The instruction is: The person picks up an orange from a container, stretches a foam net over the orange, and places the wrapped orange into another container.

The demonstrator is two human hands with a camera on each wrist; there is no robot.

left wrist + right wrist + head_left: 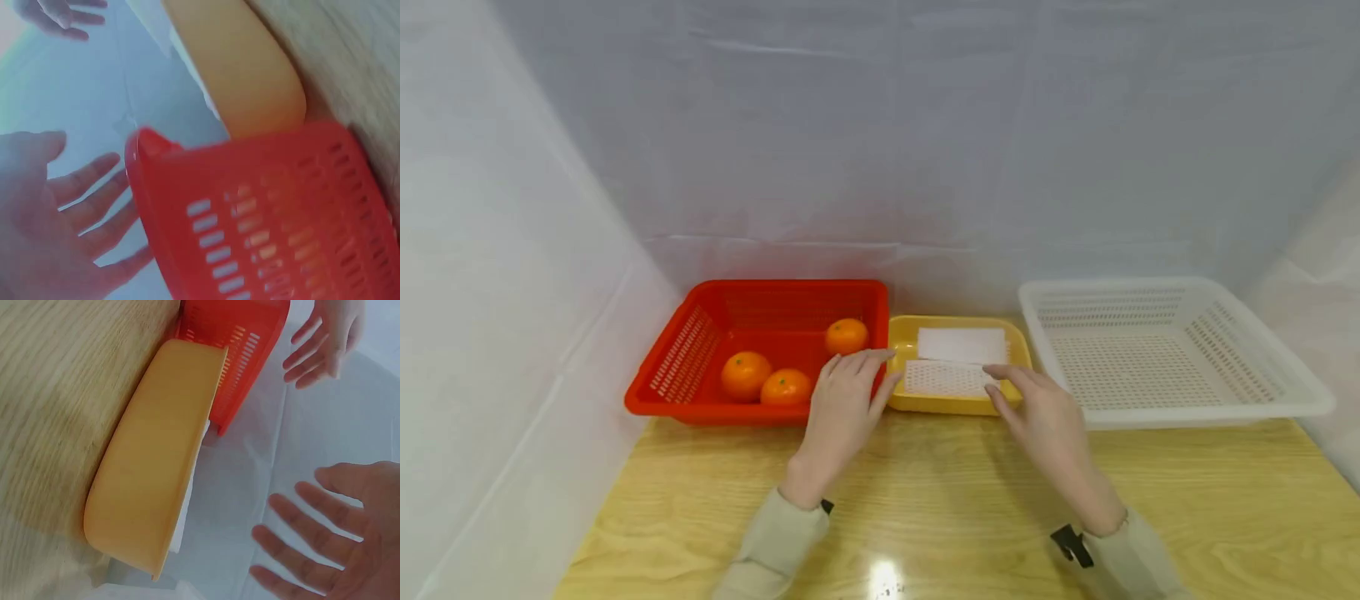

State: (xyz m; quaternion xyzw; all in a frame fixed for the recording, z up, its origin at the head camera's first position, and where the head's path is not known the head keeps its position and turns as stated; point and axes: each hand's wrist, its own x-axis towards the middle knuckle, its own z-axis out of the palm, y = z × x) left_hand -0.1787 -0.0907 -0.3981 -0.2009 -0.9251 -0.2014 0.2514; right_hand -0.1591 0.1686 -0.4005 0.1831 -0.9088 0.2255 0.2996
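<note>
My left hand point(844, 400) hovers at the right front edge of a red basket point(790, 286), fingers relaxed and nothing held. In that basket lie three oranges: one orange point(746, 375) at the left, another orange point(786, 387) in front, and a third orange point(847, 336) at the back right. My right hand point(1048, 421) is over the right side of a yellow tray point(951, 407), thumb and fingers apart. Inside the tray, a plain white piece point(961, 343) lies behind a white net-patterned piece point(943, 379). Both wrist views show spread fingers with nothing gripped.
To the right of the tray stands a white perforated basket point(1210, 410). The containers sit in a row on a wooden table point(925, 492), along a white sheet wall point(955, 150). A black strap point(1072, 546) hangs at my right wrist.
</note>
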